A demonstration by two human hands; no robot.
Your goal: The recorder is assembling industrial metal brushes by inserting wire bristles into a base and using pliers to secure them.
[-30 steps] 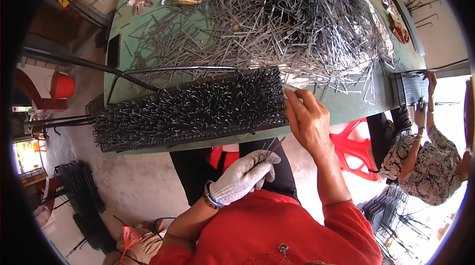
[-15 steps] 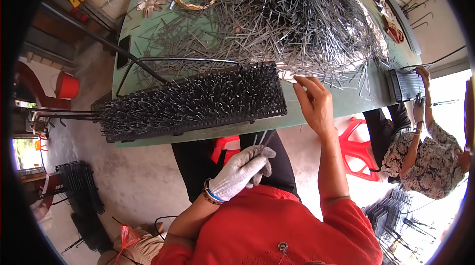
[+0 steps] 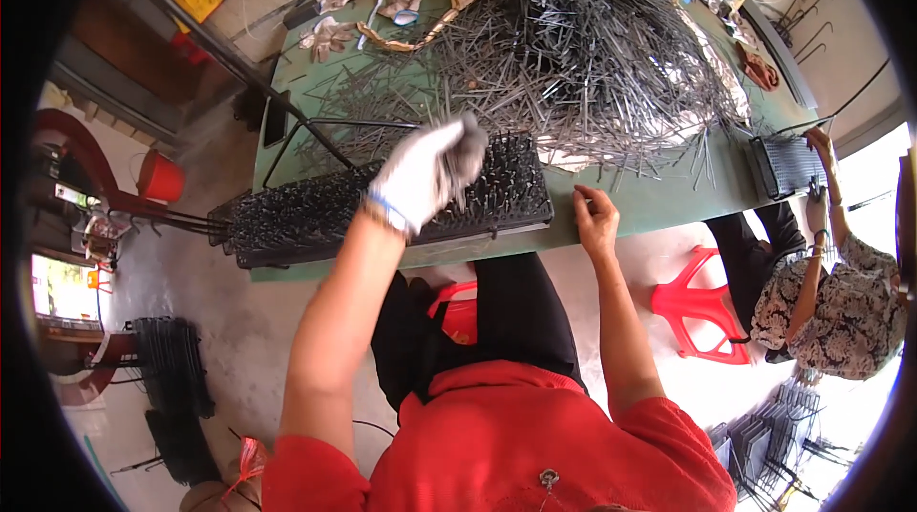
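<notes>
My left hand (image 3: pixel 420 173), in a whitish knit glove, is raised over a long black rack (image 3: pixel 392 240) packed with upright dark pins. It is smeared by motion, with its fingers curled and thin dark metal pins (image 3: pixel 460 195) faintly visible below them. Bare, my right hand (image 3: pixel 597 221) hovers at the table's near edge, just right of the rack's end. Its fingers are bent together, and anything between them is too small to make out. Behind the rack spreads a large heap of thin metal pins (image 3: pixel 602 44).
The green table (image 3: pixel 669 189) carries used gloves (image 3: pixel 330 37) at the far left. Across to the right, another person's hands (image 3: pixel 820 178) are at a second rack (image 3: pixel 788 166). A red stool (image 3: pixel 702 307) stands between us. Black racks (image 3: pixel 170 364) are stacked on the left floor.
My left hand has risen from my lap to above the rack. My right hand has come down and nearer, its fingers drawing in. The view has shifted slightly.
</notes>
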